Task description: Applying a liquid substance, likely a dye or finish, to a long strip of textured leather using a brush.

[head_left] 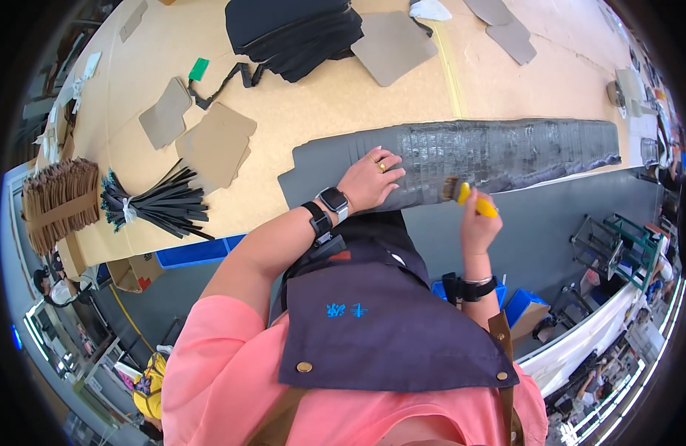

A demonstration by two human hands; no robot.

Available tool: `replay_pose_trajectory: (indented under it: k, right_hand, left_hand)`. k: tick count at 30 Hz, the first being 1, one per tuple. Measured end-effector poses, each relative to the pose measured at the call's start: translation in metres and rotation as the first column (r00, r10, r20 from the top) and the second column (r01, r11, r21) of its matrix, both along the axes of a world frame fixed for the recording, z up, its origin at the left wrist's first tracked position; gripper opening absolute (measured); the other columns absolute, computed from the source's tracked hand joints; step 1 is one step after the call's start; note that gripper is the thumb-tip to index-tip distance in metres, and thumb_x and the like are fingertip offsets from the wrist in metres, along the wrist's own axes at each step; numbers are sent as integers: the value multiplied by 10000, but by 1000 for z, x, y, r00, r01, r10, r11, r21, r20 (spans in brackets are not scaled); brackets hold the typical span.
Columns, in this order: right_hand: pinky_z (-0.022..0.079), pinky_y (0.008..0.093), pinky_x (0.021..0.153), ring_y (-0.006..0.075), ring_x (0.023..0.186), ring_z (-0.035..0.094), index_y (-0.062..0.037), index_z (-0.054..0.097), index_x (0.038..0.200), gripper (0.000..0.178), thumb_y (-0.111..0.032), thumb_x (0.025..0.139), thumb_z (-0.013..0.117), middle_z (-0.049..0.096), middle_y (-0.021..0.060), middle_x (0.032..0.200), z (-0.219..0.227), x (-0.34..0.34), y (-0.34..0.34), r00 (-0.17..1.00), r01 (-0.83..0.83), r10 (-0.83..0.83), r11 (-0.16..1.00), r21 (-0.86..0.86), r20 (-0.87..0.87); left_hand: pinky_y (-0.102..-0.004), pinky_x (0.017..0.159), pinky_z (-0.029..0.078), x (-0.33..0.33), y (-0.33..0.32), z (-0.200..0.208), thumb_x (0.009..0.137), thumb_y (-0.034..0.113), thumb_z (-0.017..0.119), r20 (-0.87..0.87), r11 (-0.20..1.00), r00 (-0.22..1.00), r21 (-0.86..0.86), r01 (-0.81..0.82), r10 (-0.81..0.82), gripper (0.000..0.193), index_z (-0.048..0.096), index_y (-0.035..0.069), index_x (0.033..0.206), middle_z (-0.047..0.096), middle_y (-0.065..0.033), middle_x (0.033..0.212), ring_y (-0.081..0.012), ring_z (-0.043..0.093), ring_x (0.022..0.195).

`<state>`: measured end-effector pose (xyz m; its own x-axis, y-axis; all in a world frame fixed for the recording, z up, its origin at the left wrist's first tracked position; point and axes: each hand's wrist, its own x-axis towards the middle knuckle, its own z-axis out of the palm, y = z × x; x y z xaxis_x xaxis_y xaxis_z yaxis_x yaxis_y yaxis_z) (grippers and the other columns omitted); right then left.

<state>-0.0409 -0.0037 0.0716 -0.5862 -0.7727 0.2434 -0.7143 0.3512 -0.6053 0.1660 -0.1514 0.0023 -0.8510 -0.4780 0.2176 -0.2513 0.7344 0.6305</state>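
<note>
Along the near edge of the table lies a long row of overlapping dark grey sheets (447, 152). Their middle and right parts look glossy and wet, while the left end is matte. My left hand (371, 178) rests on the matte part with its fingers laid on the sheets, holding nothing. In my right hand (479, 223) is a paintbrush (465, 195) with a yellow handle, gripped from the near side. Its brown bristles are at the near edge of the glossy area; whether they touch it I cannot tell.
Beyond the sheets are a pile of black fabric pieces (294, 37) and grey-brown card pieces (395, 46). To the left lie more card pieces (216, 145), a tied bundle of black strips (161, 204) and a banded brown bundle (60, 208). A green-framed cart (625, 245) stands at right.
</note>
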Motion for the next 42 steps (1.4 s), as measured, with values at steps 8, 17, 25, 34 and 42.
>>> replay_pose_trajectory:
  k: [8,17,25,34,42]
  right_hand:
    - [509,348,557,273,594,651,-35,676,806,124,-116,900,681,671,121,719,3,48,-1,987,-104,113,991,-83,116]
    - [481,307,535,194,565,621,-15,675,807,169,-141,921,672,667,91,708,25,-17,8,983,152,-158,986,-67,-89]
    - [487,323,543,239,586,630,-39,678,810,142,-135,914,668,662,103,712,-10,23,-33,953,-192,203,979,-69,225]
    - [479,312,546,200,544,594,-23,670,834,194,-194,925,679,644,97,665,2,3,-54,998,23,-15,989,-145,58]
    - [480,341,519,220,518,606,-42,684,829,242,-253,941,648,633,114,627,-8,-64,-52,978,83,-89,996,-42,-186]
  left_hand:
    - [-463,1089,404,-3,1,2,800,158,717,9,1000,1000,-8,14,-13,305,664,105,1096,597,-75,1202,-283,520,1175]
    - [-462,1090,403,1,0,3,808,159,713,25,1000,1000,-1,13,-13,298,662,101,1096,595,-81,1204,-287,524,1170]
    - [-467,1080,409,-2,1,3,807,171,718,19,1000,1000,-20,17,-17,295,668,97,1089,598,-88,1199,-291,534,1159]
    - [-457,1085,405,-2,0,1,805,171,719,19,1000,1000,-4,19,-19,288,672,96,1079,596,-90,1194,-288,538,1159]
    - [-457,1083,407,0,1,5,800,172,725,34,1000,999,-16,12,-11,289,675,97,1074,591,-95,1191,-287,542,1154]
